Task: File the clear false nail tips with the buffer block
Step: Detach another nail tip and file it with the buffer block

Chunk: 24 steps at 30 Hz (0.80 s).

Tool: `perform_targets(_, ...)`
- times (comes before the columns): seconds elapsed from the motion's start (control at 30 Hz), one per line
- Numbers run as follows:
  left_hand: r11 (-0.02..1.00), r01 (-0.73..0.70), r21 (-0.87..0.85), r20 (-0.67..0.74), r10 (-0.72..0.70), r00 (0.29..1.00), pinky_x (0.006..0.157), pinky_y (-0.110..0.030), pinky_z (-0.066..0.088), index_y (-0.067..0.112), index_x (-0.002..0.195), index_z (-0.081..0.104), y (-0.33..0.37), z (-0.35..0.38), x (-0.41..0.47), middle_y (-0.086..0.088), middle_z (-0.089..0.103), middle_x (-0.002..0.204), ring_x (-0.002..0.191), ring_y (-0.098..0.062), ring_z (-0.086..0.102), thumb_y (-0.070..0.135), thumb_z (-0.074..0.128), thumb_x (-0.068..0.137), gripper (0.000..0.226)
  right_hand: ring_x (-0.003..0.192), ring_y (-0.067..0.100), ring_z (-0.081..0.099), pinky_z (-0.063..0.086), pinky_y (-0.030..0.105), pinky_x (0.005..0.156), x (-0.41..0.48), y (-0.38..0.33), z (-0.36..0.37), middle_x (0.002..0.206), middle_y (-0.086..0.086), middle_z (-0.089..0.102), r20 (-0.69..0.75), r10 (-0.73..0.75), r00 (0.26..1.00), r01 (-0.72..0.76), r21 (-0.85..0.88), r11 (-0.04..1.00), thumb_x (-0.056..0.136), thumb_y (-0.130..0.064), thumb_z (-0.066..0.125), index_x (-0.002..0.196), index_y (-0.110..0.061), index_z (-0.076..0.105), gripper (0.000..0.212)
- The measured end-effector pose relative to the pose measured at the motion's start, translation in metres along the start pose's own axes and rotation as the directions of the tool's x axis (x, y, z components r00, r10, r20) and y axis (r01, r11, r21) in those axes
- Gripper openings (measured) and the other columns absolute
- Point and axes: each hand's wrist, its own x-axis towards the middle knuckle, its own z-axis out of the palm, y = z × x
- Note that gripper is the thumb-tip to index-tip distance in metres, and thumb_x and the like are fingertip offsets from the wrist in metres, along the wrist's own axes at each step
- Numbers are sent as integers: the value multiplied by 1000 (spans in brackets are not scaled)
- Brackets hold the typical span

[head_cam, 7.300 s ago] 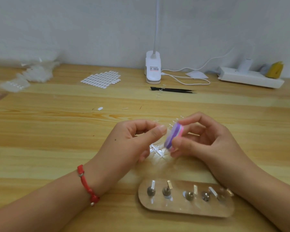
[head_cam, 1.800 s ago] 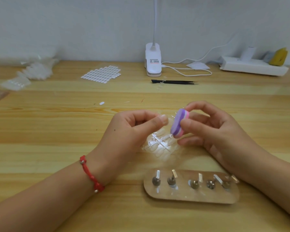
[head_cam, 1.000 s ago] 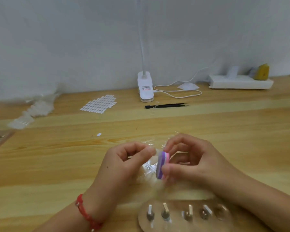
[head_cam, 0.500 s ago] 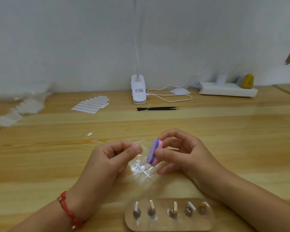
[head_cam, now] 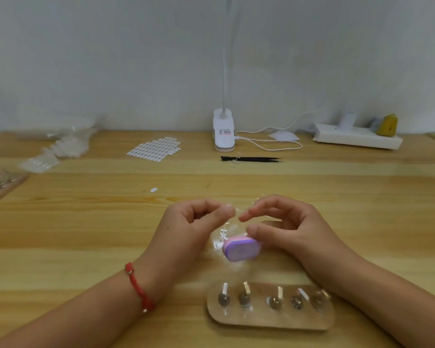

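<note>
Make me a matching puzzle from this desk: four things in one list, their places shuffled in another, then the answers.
1. purple-and-pink oval foam buffer block
2. black pointed tweezers
3. red cord bracelet
4. long white plastic power strip

A. on the left wrist
B. far right, by the wall
C. just beyond the wooden peg board
D. in front of the white lamp clamp

Pairs: 1-C, 2-D, 3-A, 4-B

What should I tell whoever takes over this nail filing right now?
Left hand: pinches the bunch of clear nail tips just above the table.
Right hand: fingers curled next to it. The buffer block sits right under its thumb; grip unclear.
Wooden stand with pegs lies nearest the person.
Done: can't tell how many tips are filed.
Left: bring the block to a tip and file.
</note>
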Motion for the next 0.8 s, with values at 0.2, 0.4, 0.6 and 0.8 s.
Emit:
perform_targets(0.2, 997, 28, -71, -37, -31, 999, 39, -15, 22, 22, 72, 75, -8, -6, 4, 7, 26, 46, 45, -11, 19, 45, 77, 59, 26, 56, 14, 62, 54, 24, 54, 4, 8, -4, 76, 6, 69, -79, 17, 997, -7, 118, 993, 62, -11, 74, 69, -19, 73, 10)
perform_targets(0.4, 994, 50, -94, -33, -53, 998, 40, -17, 21, 18, 79, 74, -10, -8, 6, 9, 25, 44, 45, -12, 18, 43, 75, 66, 28, 59, 10, 49, 38, 19, 54, -2, 5, -7, 65, -1, 61, 242, 55, 969, 25, -317, 948, 68, -38, 85, 82, -31, 77, 17)
perform_targets(0.6, 992, 53, -119, -21, -56, 998, 40, -16, 22, 17, 79, 74, -10, -8, 6, 9, 24, 45, 44, -11, 18, 39, 80, 64, 27, 56, 5, 43, 36, 15, 52, 0, 2, -5, 69, -11, 65, 337, 103, 936, 20, -343, 939, 71, -29, 86, 92, -25, 75, 24)
perform_targets(0.8, 989, 55, -135, -17, -58, 998, 39, -15, 23, 18, 79, 74, -10, -10, 6, 9, 24, 46, 43, -10, 18, 41, 68, 69, 26, 61, 11, 43, 35, 25, 55, 1, 1, -8, 72, -12, 65, 366, 136, 921, 15, -383, 923, 77, -31, 81, 91, -29, 77, 15)
